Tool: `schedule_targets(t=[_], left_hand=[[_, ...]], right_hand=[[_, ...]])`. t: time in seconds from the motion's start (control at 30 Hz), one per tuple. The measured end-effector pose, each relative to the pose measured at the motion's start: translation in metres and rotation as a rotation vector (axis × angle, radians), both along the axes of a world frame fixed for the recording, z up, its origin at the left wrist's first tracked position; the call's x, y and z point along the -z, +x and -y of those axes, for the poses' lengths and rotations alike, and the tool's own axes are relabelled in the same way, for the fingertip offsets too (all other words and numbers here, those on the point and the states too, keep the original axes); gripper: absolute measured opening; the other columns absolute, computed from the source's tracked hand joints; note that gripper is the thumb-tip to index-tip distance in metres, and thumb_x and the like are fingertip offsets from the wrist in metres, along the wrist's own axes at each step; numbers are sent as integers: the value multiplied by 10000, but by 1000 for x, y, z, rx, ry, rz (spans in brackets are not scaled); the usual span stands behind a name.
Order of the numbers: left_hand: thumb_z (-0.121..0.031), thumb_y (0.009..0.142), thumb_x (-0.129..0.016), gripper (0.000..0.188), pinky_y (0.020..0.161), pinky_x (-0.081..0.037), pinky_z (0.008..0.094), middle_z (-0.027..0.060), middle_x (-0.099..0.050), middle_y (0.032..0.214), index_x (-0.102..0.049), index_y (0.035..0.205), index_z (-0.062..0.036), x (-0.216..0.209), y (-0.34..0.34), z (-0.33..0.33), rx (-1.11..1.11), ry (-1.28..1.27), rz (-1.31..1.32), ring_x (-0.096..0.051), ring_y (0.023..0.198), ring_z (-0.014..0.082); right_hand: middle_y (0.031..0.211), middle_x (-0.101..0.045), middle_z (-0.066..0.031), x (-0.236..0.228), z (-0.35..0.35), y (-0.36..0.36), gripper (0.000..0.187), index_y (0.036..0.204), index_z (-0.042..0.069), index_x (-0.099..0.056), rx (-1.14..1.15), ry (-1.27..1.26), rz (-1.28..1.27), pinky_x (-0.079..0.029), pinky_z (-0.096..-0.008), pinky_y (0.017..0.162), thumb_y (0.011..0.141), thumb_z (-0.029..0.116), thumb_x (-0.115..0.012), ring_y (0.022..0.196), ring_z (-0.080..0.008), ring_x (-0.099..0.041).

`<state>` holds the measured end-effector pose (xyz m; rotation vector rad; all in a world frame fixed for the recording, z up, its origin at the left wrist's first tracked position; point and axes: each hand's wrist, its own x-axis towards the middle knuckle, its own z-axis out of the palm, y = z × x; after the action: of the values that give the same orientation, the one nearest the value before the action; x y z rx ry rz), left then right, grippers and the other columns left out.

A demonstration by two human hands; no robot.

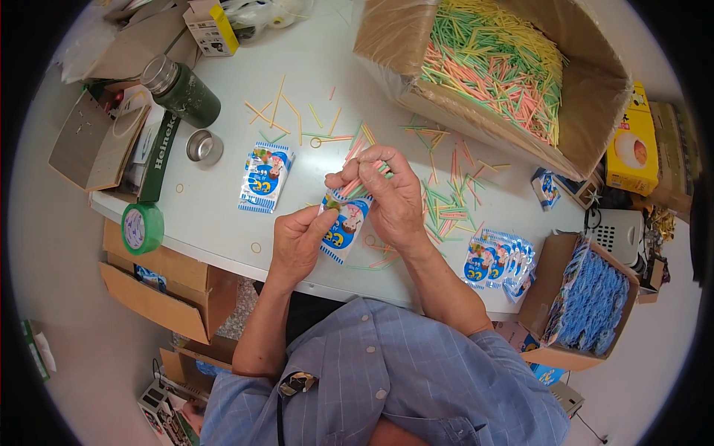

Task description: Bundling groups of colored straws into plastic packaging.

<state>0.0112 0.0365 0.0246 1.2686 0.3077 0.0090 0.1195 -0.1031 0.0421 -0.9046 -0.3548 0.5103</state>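
Note:
My left hand (pixel 299 239) pinches a small blue and white packet (pixel 342 234) by its left edge, thumb on its printed front. At the packet's top, my right hand (pixel 394 195) is closed around a bunch of thin pink and green sticks (pixel 358 186). The sticks' lower ends are at the packet's mouth; how far inside they reach is hidden. Left of my hands, a similar packet (pixel 265 177) lies on the white table (pixel 223 223). Loose coloured sticks (pixel 446 208) are scattered right of my right hand, with a few yellow ones (pixel 279 104) farther off.
A large plastic-lined cardboard box (pixel 476 119) full of coloured sticks stands at the far right. Several packets (pixel 500 256) overlap near the right front edge, beside a box of blue wrappers (pixel 587 297). A green flask (pixel 186 97), metal cup (pixel 204 147) and green tape roll (pixel 143 228) are on the left.

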Motion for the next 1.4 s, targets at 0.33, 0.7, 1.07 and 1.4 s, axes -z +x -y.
schedule_targets(t=[0.33, 0.7, 1.07, 1.4], left_hand=[[-193, 997, -630, 280, 624, -587, 257, 88, -727, 873, -692, 1112, 55, 8, 3, 11, -137, -90, -74, -693, 724, 114], [-131, 962, -679, 267, 667, -547, 216, 66, -731, 920, -694, 1156, 52, 12, 14, 21, -140, -120, -117, -654, 743, 64], [-101, 952, -684, 261, 707, -537, 211, 63, -740, 943, -697, 1158, 58, 11, 24, 30, -164, -103, -61, -661, 800, 62], [-94, 956, -677, 288, 745, -535, 209, 81, -734, 998, -671, 1192, 71, 13, 28, 35, -174, -168, -7, -665, 844, 74]], right_hand=[[1058, -660, -129, 7, -6, 3, 280, 1135, -15, -576, 27, -140, -224, -526, -378, 946, 1069, 234, -466, 1097, -263, -664], [1008, -659, -80, 26, 10, 12, 309, 1048, 0, -628, 47, -510, -5, -505, -298, 819, 1053, 285, -507, 916, -136, -616], [1067, -684, -101, 26, 21, 22, 332, 1031, -15, -638, 24, -563, 197, -478, -318, 949, 1061, 282, -492, 1028, -153, -610], [1258, -621, -174, 5, 25, 21, 473, 1275, -45, -604, -164, -661, 360, -456, -345, 995, 1045, 341, -458, 1126, -227, -593]])
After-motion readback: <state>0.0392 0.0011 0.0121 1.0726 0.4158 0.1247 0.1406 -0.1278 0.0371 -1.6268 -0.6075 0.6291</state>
